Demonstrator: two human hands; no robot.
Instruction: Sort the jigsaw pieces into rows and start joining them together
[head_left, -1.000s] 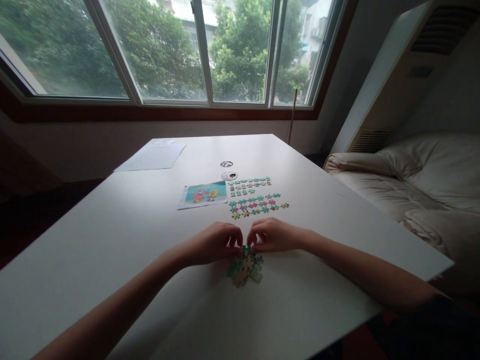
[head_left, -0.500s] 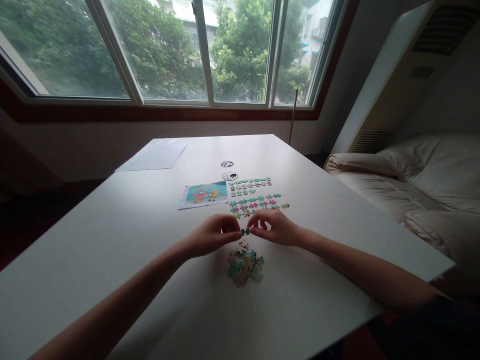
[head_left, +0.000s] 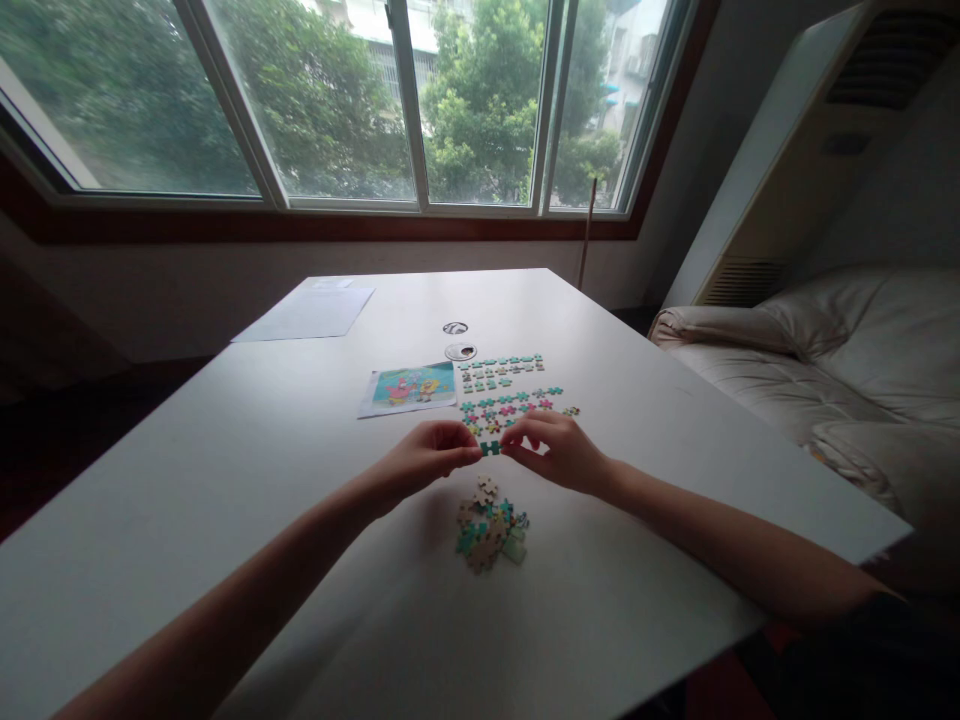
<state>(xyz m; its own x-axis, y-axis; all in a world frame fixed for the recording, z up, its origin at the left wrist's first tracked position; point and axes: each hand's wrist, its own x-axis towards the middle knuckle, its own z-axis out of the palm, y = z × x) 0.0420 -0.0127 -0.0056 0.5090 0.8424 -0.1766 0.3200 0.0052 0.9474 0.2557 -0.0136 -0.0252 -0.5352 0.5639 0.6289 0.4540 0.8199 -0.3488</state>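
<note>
Lying on the far left of the table (head_left: pixel 225 480) is a white sheet of paper (head_left: pixel 304 315). Next comes a printed picture (head_left: pixel 409 390) of a pink and a yellow cartoon figure on blue. Just nearer, the left hand (head_left: pixel 429 455) has a narrow grip, thumb and fingertips pinching the left end of a green puzzle piece (head_left: pixel 490 448). Beyond the picture's right corner lie two round discs (head_left: pixel 460 352), one behind the other. The piece sits between both hands, just short of the rows of puzzle pieces (head_left: pixel 522 397); on its near side lies a loose pile (head_left: pixel 487 535), some plain backs up, some green. The right hand (head_left: pixel 559 448), its grip also narrow, pinches the piece's right end. Farthest right stands a pale sofa (head_left: pixel 750 345).
</note>
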